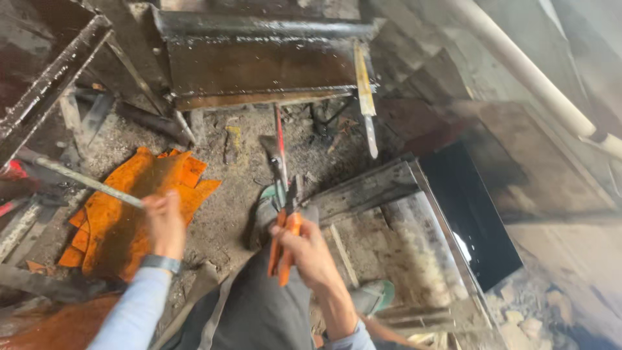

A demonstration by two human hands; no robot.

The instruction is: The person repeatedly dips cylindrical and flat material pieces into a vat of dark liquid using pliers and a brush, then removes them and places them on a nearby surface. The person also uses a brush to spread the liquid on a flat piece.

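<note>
Hands apart, left hand [164,223] gripping rod [78,177], right hand [310,251] squeezing orange-handled pliers [285,223], open dirt floor [227,214] between.

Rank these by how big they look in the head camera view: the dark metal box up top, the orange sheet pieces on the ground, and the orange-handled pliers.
1. Dark metal box
2. Orange sheet pieces, close to the box; hard to separate
3. Orange-handled pliers, in the right hand, smallest though nearest the camera
</note>
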